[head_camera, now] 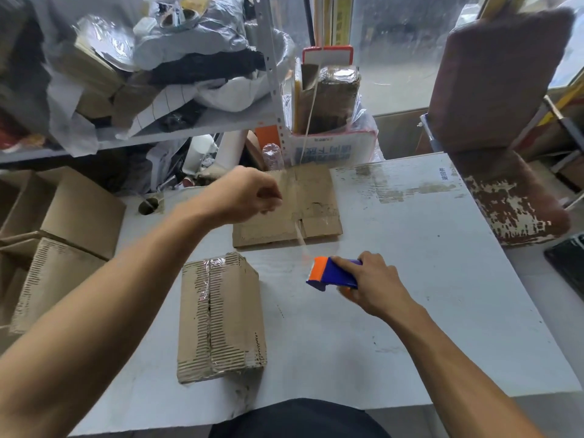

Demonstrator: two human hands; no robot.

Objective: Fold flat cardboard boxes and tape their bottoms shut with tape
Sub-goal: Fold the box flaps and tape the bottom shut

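Evidently one box is finished and the person is between boxes. The taped box [221,317] stands on the table [426,295] close to the person's body, its sealed bottom turned up, with a glossy strip of tape running lengthwise over the middle seam and down the far end; that face is up because it is the one that had to be closed.

The right hand [376,284] grips the blue and orange tape dispenser [331,273], fingers curled over its top, holding it just above the table to the right of the box. Its orange cutter end points toward the far side, where a thin pale strand (tape, by the look of it, though too fine to be certain) runs up toward the flat cardboard [287,207].

That flat cardboard lies on the far middle of the table, unfolded, flaps closed flat and traces of old tape on it. The left hand [249,194] hovers over its left edge with fingers curled in; whether they pinch the tape end or nothing at all cannot be told. Reaching there suggests it is the next piece to be opened up.

Left of the table, lower down, several more cardboard boxes [63,235] sit together, probably the pile of done ones, kept within an arm's swing. A metal shelf [189,131] crammed with bags and wrapping stands behind, and a worn chair [505,137] waits at the table's right corner.
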